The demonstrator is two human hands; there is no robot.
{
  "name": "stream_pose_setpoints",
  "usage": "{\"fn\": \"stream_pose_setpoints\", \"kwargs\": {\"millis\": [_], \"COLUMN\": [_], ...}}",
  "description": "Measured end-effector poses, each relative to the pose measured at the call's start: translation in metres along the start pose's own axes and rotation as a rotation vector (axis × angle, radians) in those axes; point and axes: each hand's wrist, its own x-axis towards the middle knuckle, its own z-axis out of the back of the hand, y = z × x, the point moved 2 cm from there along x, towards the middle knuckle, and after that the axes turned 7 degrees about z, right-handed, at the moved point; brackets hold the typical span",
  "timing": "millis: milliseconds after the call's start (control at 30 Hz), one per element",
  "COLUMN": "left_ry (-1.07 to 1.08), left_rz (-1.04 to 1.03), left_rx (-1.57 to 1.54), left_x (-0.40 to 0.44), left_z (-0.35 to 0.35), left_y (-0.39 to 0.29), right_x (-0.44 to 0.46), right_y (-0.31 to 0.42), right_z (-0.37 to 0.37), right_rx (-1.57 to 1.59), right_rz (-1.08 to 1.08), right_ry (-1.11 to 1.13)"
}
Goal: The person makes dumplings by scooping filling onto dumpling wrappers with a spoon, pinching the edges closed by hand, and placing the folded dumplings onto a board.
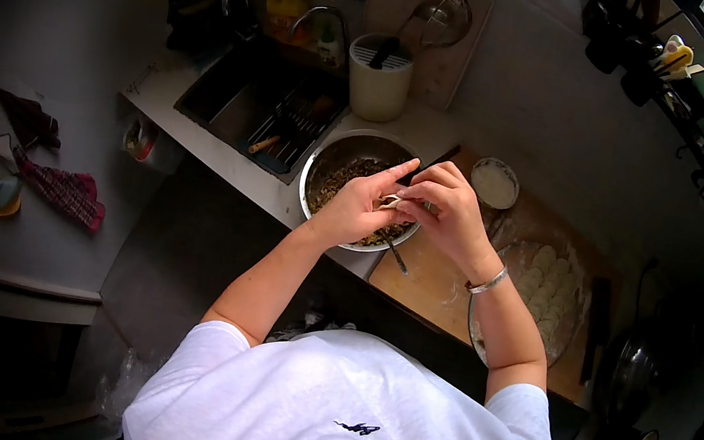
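My left hand [356,206] holds a small pale dumpling [389,202], its forefinger stretched out and the dumpling lying at the fingers. From the right, my right hand [450,202] pinches the dumpling's edge. Whether its edge is sealed I cannot tell. Both hands are over the right side of a metal bowl [310,175] of dark chopped filling [341,183]. A utensil handle [397,255] sticks out over the bowl's near rim. Under my right forearm, a round tray [481,333] bears rows of finished-looking dumplings [545,283].
A wooden board [417,276] lies right of the bowl, with a small bowl of white powder [495,184] at its back. Behind the metal bowl stands a white container [379,86]. The dark sink [238,96] is at the left, and a pan [633,366] at the far right.
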Motion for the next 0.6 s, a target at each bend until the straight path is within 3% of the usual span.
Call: {"fn": "stream_pose_setpoints", "kwargs": {"millis": [133, 267, 333, 367, 433, 467, 600], "left_ry": [-0.111, -0.262, -0.372, -0.371, -0.341, -0.347, -0.285], "left_rz": [-0.091, -0.018, 0.000, 0.001, -0.002, 0.011, -0.031], "left_rx": [0.100, 0.142, -0.136, -0.128, -0.380, -0.439, -0.530], "left_x": [-0.002, -0.001, 0.003, 0.003, 0.002, 0.002, 0.003], "left_z": [-0.002, -0.001, 0.000, 0.001, 0.004, 0.007, 0.009], "left_y": [0.001, 0.020, 0.027, 0.028, 0.027, 0.030, 0.034], "right_x": [-0.001, 0.003, 0.008, 0.007, 0.000, -0.010, -0.026], "right_y": [-0.004, -0.004, -0.004, -0.003, -0.004, -0.009, -0.002], "right_z": [-0.004, -0.002, -0.002, -0.003, -0.002, -0.004, -0.015], "right_rx": [-0.050, -0.124, -0.175, -0.173, 0.035, 0.171, 0.248], "right_rz": [0.087, 0.129, 0.181, 0.181, -0.143, -0.169, -0.091], "right_ry": [-0.071, -0.128, -0.095, -0.103, -0.363, -0.425, -0.413]}}
